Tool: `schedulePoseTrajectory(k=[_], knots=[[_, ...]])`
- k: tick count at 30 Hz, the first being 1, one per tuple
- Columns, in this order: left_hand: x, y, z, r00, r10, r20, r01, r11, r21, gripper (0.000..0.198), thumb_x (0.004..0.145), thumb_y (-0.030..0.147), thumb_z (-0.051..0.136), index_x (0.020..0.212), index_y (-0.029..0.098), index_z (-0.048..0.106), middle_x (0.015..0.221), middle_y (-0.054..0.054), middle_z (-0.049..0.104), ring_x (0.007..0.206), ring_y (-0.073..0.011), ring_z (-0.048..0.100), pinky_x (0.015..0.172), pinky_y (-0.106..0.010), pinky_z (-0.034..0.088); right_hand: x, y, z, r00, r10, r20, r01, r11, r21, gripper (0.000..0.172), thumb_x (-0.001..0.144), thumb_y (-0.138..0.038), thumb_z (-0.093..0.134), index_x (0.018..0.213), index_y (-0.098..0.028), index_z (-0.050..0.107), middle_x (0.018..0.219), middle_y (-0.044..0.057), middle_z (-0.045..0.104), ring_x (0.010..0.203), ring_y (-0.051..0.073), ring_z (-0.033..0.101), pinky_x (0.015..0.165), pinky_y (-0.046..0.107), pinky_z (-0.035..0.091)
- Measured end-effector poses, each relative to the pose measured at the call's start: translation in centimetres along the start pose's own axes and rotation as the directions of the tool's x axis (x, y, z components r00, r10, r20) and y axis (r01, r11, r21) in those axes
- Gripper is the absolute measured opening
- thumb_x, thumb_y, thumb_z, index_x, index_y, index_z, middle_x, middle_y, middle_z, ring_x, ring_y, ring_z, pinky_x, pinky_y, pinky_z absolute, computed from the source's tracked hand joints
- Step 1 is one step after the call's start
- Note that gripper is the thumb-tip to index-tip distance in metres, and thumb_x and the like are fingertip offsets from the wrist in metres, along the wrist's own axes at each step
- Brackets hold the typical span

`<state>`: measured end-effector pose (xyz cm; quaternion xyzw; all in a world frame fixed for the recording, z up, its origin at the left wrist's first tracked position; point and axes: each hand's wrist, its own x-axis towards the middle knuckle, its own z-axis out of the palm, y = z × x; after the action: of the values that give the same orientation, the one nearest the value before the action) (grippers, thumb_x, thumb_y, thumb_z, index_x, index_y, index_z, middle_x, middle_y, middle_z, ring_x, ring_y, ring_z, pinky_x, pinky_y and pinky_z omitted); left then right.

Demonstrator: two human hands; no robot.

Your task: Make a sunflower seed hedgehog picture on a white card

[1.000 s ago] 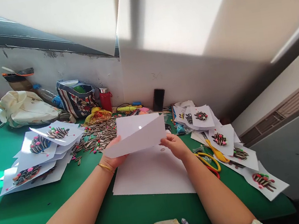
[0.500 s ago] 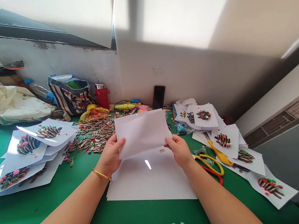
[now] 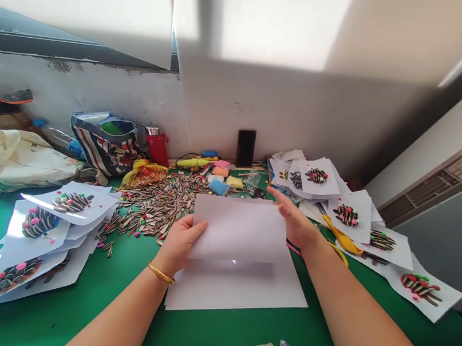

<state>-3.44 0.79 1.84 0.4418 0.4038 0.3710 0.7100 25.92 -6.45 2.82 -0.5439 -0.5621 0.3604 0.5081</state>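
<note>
My left hand [image 3: 182,239], with a gold bangle at its wrist, pinches the left edge of a white sheet of paper [image 3: 239,225]. The sheet is tilted above larger white paper [image 3: 231,291] lying flat on the green table [image 3: 142,336]. Beside the sheet's right edge is my right hand [image 3: 299,222], fingers stretched out and the thumb near or against the edge; I cannot tell if it touches. Behind the sheet lies a heap of striped sunflower seeds [image 3: 165,200] mixed with small coloured bits, next to soft coloured blocks [image 3: 218,186].
Sheets with seed-covered figures are piled at left [image 3: 45,235] and right [image 3: 346,216]. Yellow-handled scissors [image 3: 340,252] lie partly hidden by my right forearm. Along the wall stand a red flask [image 3: 157,148], a striped bag [image 3: 108,148] and a dark phone [image 3: 246,146].
The held sheet has shifted right and lower over the paper beneath. My right hand has let go of its pinch and spread its fingers; the left hand has moved slightly right.
</note>
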Motion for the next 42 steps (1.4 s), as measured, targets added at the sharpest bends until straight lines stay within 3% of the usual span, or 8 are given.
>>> schedulePoseTrajectory(k=[4, 11, 16, 22, 27, 42], knots=[[-0.3, 0.0, 0.2, 0.994, -0.076, 0.075, 0.067, 0.992, 0.105, 0.044, 0.061, 0.045, 0.084, 0.092, 0.016, 0.072, 0.087, -0.008, 0.075, 0.066, -0.0216, 0.066, 0.057, -0.030, 0.048, -0.2, -0.7, -0.8, 0.963, 0.214, 0.161, -0.242, 0.953, 0.183, 0.070, 0.072, -0.060, 0.075, 0.132, -0.026, 0.060, 0.127, 0.011, 0.066, 0.106, 0.031, 0.067, 0.083, 0.041, 0.055], [-0.3, 0.0, -0.5, 0.991, -0.088, 0.101, 0.056, 0.958, 0.280, 0.048, 0.068, 0.051, 0.079, 0.096, 0.013, 0.072, 0.086, -0.008, 0.073, 0.070, -0.0207, 0.065, 0.061, -0.029, 0.047, -0.7, -1.8, -1.5, 0.874, 0.376, 0.308, -0.385, 0.922, -0.032, 0.046, 0.067, -0.036, 0.083, 0.108, -0.020, 0.073, 0.110, 0.008, 0.073, 0.099, 0.027, 0.068, 0.087, 0.039, 0.054], [-0.2, -0.3, -0.8, 0.987, -0.097, 0.126, 0.050, 0.940, 0.337, 0.049, 0.070, 0.052, 0.077, 0.097, 0.012, 0.071, 0.087, -0.008, 0.072, 0.070, -0.0192, 0.063, 0.062, -0.028, 0.046, -0.9, -2.1, -0.8, 0.853, 0.364, 0.374, -0.309, 0.930, -0.199, 0.032, 0.077, -0.026, 0.069, 0.109, -0.022, 0.072, 0.111, 0.004, 0.072, 0.102, 0.025, 0.066, 0.088, 0.036, 0.052], [-0.8, -0.1, 0.0, 0.986, -0.094, 0.138, 0.032, 0.918, 0.394, 0.044, 0.072, 0.053, 0.075, 0.089, 0.012, 0.070, 0.081, -0.004, 0.068, 0.066, -0.0152, 0.058, 0.058, -0.024, 0.041, -1.1, -3.6, 1.7, 0.918, 0.307, 0.250, -0.191, 0.897, -0.398, 0.027, 0.087, -0.040, 0.057, 0.104, -0.025, 0.072, 0.104, 0.003, 0.073, 0.089, 0.022, 0.066, 0.070, 0.029, 0.050], [-1.0, -0.1, 0.3, 0.978, -0.106, 0.178, 0.020, 0.903, 0.430, 0.045, 0.075, 0.054, 0.072, 0.091, 0.012, 0.070, 0.082, -0.006, 0.068, 0.066, -0.0161, 0.058, 0.058, -0.025, 0.041, -1.3, -3.8, 2.9, 0.932, 0.299, 0.203, -0.154, 0.837, -0.525, 0.021, 0.086, -0.038, 0.056, 0.082, -0.022, 0.069, 0.082, 0.001, 0.070, 0.071, 0.017, 0.061, 0.057, 0.025, 0.041], [-1.1, 0.3, 0.4, 0.981, -0.100, 0.168, 0.013, 0.891, 0.454, 0.044, 0.074, 0.054, 0.071, 0.085, 0.012, 0.070, 0.078, -0.005, 0.067, 0.063, -0.0149, 0.055, 0.056, -0.025, 0.039, -1.3, -3.4, 3.1, 0.929, 0.311, 0.199, -0.169, 0.837, -0.521, 0.022, 0.087, -0.038, 0.053, 0.078, -0.021, 0.064, 0.079, 0.000, 0.067, 0.069, 0.015, 0.058, 0.058, 0.025, 0.039]])
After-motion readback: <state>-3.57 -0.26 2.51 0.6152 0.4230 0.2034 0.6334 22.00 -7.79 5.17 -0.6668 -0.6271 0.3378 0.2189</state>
